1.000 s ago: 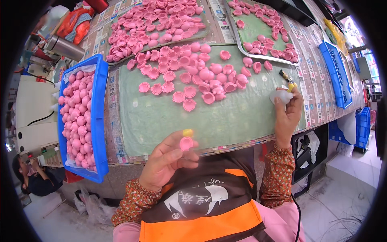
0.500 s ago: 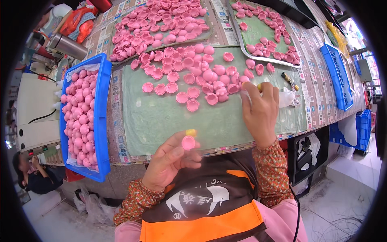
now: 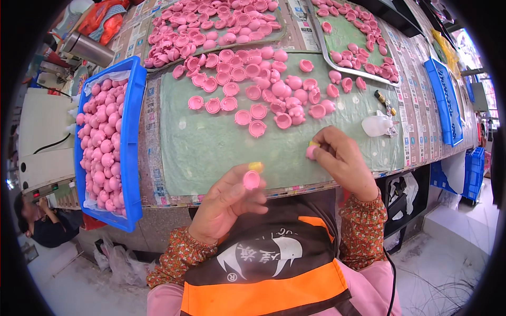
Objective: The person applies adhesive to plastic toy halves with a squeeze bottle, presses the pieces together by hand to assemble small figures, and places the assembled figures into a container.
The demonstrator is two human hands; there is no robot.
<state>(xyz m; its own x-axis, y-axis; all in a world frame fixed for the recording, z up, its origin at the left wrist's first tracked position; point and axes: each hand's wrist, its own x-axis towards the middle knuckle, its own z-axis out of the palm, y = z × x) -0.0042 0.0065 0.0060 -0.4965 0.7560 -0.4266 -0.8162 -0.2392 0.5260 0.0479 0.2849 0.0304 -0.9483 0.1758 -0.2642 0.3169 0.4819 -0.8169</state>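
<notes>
My left hand [image 3: 224,203], a yellow cover on one fingertip, pinches a hollow pink half-shell [image 3: 251,180] with its open side showing, just over the table's front edge. My right hand [image 3: 345,160] is closed on another small pink piece [image 3: 311,151], mostly hidden by the fingers; a yellow cover shows on a fingertip here too. Beyond both hands, loose pink half-shells [image 3: 258,128] are spread across the green mat [image 3: 211,163], some cup side up, others rounded side up.
A blue crate [image 3: 136,158] of round pink pieces stands at the left. Farther back are two trays of half-shells, one with a metal rim [image 3: 363,77]. A white squeeze bottle [image 3: 375,125] lies right of the pile. Another blue tray [image 3: 445,100] sits at far right.
My right hand has drawn back from the pile toward me, now with a pink piece in its fingers. My left hand still holds its half-shell, nearly in place.
</notes>
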